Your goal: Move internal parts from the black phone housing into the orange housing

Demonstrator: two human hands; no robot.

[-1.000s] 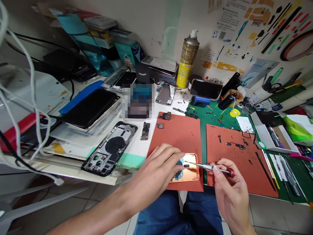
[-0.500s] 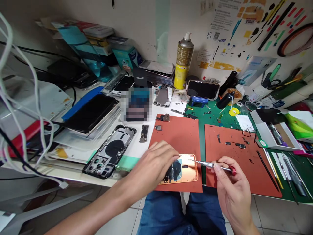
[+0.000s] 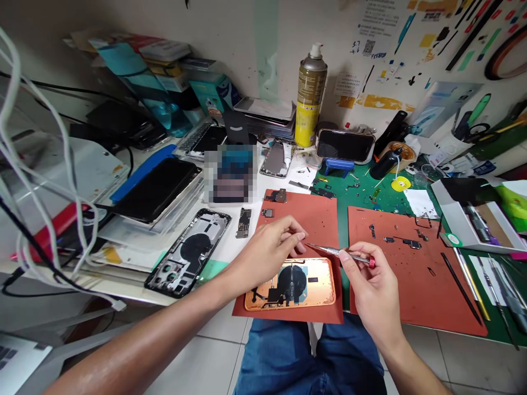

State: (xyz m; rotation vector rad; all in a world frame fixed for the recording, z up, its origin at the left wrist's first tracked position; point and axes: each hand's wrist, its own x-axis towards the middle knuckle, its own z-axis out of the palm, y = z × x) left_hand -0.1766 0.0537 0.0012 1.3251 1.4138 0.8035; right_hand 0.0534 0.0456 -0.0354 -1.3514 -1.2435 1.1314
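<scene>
My right hand (image 3: 373, 291) grips a precision screwdriver (image 3: 338, 252) with a silver shaft and red end cap, its tip pointing left toward my other hand. My left hand (image 3: 274, 249) hovers over the upper edge of an orange phone housing (image 3: 320, 296), fingers curled and thumb close to the index finger. Whatever the left fingertips may pinch is too small to make out. Inside the housing are a black round pad and several dark parts. It lies flat on a reddish-brown mat (image 3: 317, 219), near my lap, with neither hand seen touching it.
A dark phone frame (image 3: 193, 247) and a small circuit board (image 3: 244, 222) lie to the left. On the right mat (image 3: 395, 291) are small parts and a black stick. Behind stand a spray can (image 3: 310, 96) and a propped phone (image 3: 345, 145). White cables (image 3: 57, 148) hang at far left.
My left hand has lifted up and away from the housing, uncovering more of it. The screwdriver has moved up and left, its tip now off the housing and near the left fingers.
</scene>
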